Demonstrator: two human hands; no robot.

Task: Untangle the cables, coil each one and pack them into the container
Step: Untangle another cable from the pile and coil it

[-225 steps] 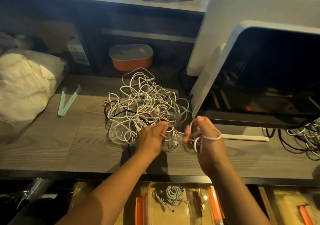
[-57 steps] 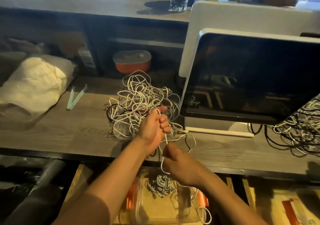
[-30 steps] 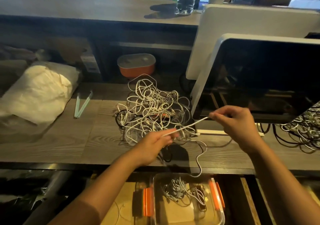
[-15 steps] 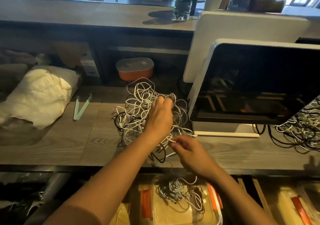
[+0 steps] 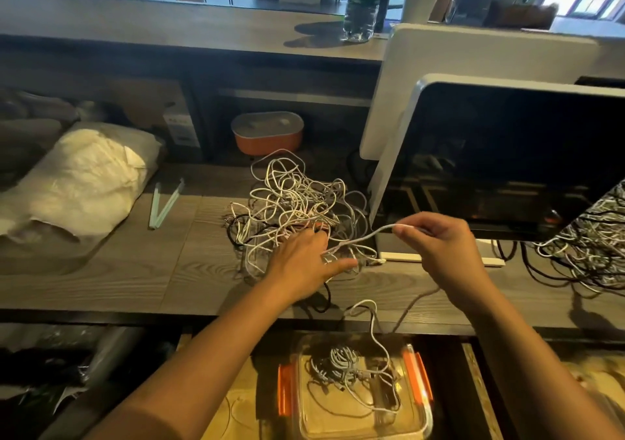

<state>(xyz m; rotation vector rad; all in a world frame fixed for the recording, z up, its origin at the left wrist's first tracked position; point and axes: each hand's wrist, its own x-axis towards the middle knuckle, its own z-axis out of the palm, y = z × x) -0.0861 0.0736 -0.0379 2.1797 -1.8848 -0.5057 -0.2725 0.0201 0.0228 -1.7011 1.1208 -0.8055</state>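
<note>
Fingertips of the right hand (image 5: 439, 247) pinch a white cable (image 5: 368, 236); the left hand (image 5: 301, 263) lies spread on the tangle (image 5: 291, 196) at the middle of the counter (image 5: 118, 263); the label on the bottle (image 5: 360, 10) is blurred.

The bottle (image 5: 360, 3) label's lettering is too blurred to read.

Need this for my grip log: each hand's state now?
Left hand: open, resting on tangled white cable pile.
Right hand: pinching a thin white cable.
</note>
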